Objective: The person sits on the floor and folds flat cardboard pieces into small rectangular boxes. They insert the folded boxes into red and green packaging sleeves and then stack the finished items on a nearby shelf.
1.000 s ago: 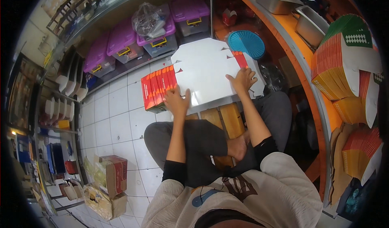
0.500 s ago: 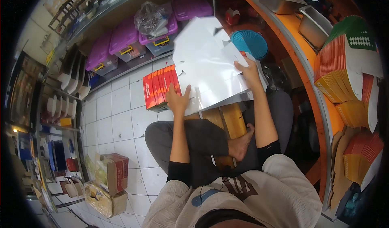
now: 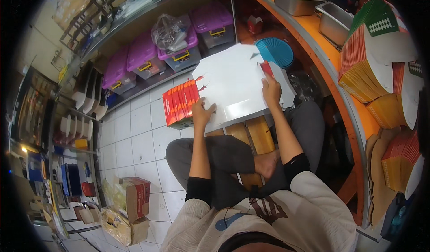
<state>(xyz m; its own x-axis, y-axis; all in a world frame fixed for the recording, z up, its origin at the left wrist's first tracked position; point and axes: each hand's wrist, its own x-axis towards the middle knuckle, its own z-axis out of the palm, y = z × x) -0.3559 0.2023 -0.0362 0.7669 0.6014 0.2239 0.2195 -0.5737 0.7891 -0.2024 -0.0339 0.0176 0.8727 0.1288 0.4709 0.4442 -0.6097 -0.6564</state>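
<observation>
A white cut and creased cardboard box blank (image 3: 230,84) lies in front of me above my crossed legs, with other sheets showing beneath its right and near edges. My left hand (image 3: 202,114) grips its near left edge, thumb on the white face. At the right edge my right hand (image 3: 271,90) is closed on the blank, beside a raised flap whose red printed side (image 3: 266,68) shows. Small red slits mark the blank's left edge. Touching that side is a row of folded red and orange boxes (image 3: 179,103), close to my left hand.
Purple-lidded storage bins (image 3: 142,55) line a low shelf ahead. A blue round lid (image 3: 277,51) sits past the blank. On the right, an orange counter (image 3: 309,37) carries metal pans (image 3: 335,22) and stacked cartons (image 3: 365,73). An open carton (image 3: 136,198) stands on the tiled floor, left.
The blank has come down flatter and lower in view, and its right flap now stands up showing red. Both hands stay at its edges; my right hand has moved slightly nearer.
</observation>
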